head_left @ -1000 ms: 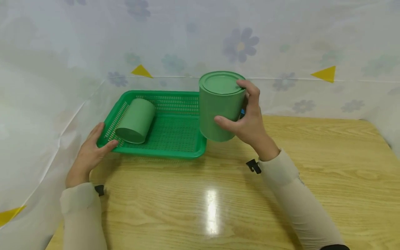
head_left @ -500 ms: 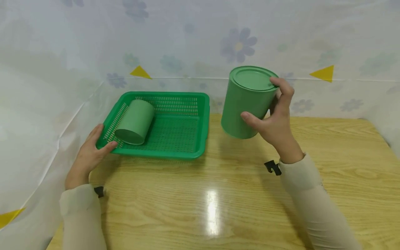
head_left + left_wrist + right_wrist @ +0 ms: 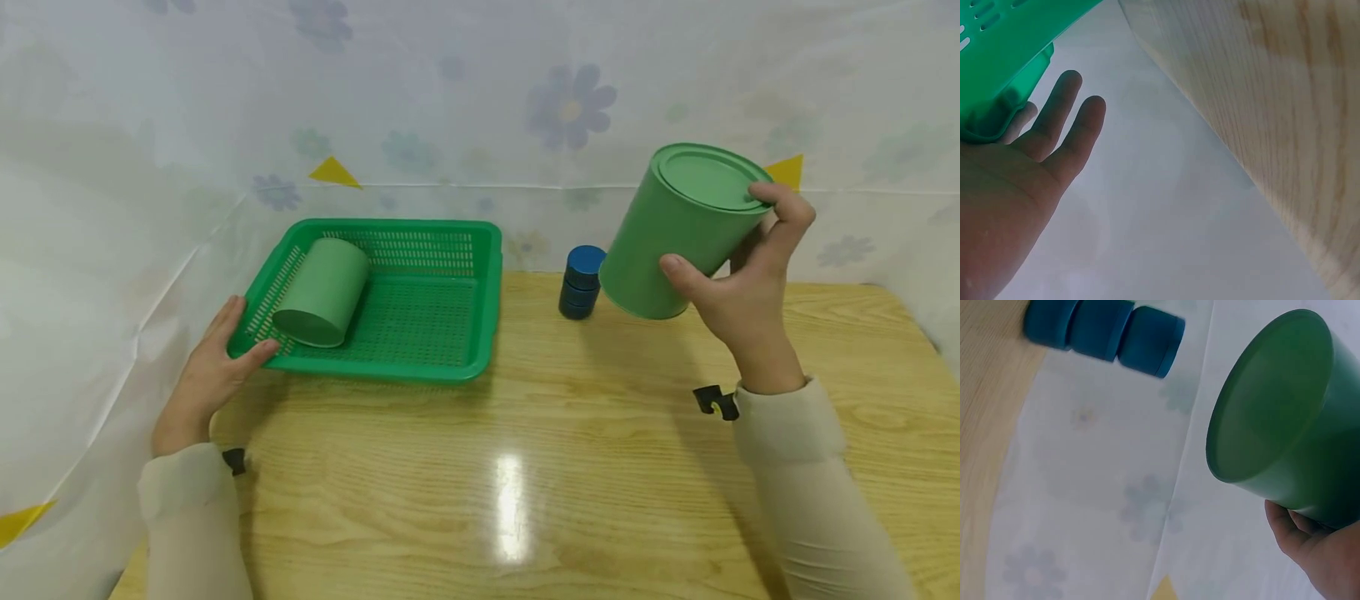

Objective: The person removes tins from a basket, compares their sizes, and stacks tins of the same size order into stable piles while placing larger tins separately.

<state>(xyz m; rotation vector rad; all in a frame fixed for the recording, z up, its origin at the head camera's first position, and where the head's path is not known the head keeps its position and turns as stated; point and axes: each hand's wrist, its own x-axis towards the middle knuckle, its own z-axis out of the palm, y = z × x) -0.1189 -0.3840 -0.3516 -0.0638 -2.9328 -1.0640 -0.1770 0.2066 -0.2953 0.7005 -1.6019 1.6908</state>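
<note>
In the head view my right hand [image 3: 757, 292] grips a large light-green can [image 3: 678, 242], holding it tilted above the table. Its thumb lies on the side and a fingertip on the rim of the grooved top. The right wrist view shows the can's other end [image 3: 1272, 400]. My left hand [image 3: 206, 367] rests at the near left corner of a green plastic basket [image 3: 390, 370], thumb over the rim. In the left wrist view its fingers [image 3: 1079, 134] look straight. A smaller green can [image 3: 326, 287] lies on its side in the basket's left part.
A dark blue cylinder in three ringed sections [image 3: 580, 283] stands upright near the wall, left of the held can. A floral sheet [image 3: 465, 100] with yellow triangles backs the wooden table [image 3: 412, 483] and covers its left side.
My right hand has carried the large can rightward and slightly up from beside the basket, tilting it more. The blue cylinder has come into sight. The left hand and basket stay put.
</note>
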